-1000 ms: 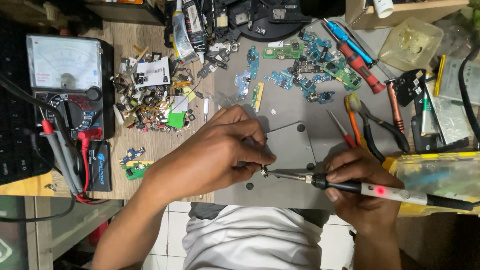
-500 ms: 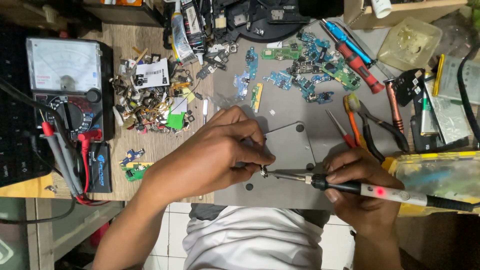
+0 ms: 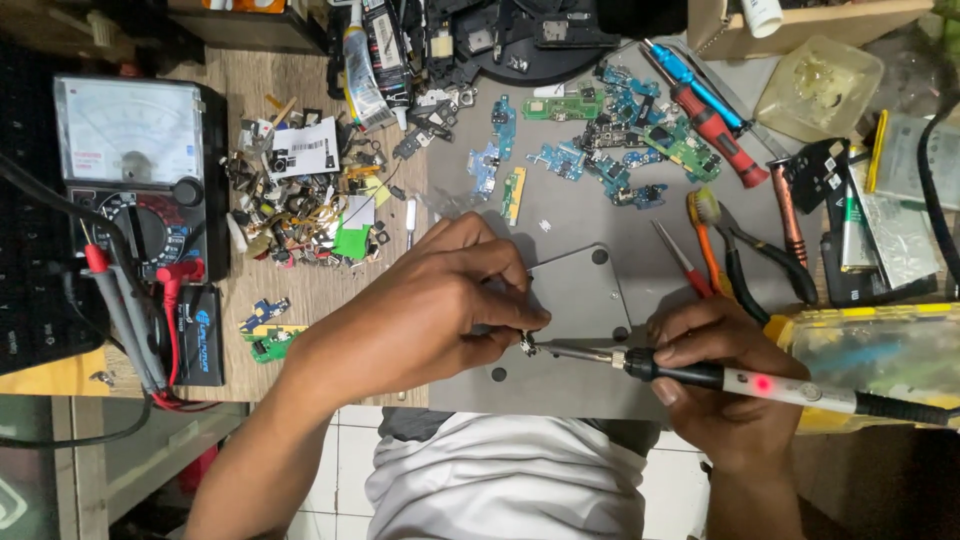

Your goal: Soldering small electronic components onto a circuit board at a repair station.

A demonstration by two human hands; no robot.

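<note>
One soldering iron (image 3: 760, 385), one analog multimeter (image 3: 135, 160) — two hands (image 3: 430, 310).

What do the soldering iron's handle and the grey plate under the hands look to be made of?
The soldering iron handle looks like white and black plastic with a matte finish; a red light glows through it, and its tip reads as bare metal. The grey plate looks like dull brushed metal, flat with dark round holes at its corners, though painted board cannot be ruled out.
</note>
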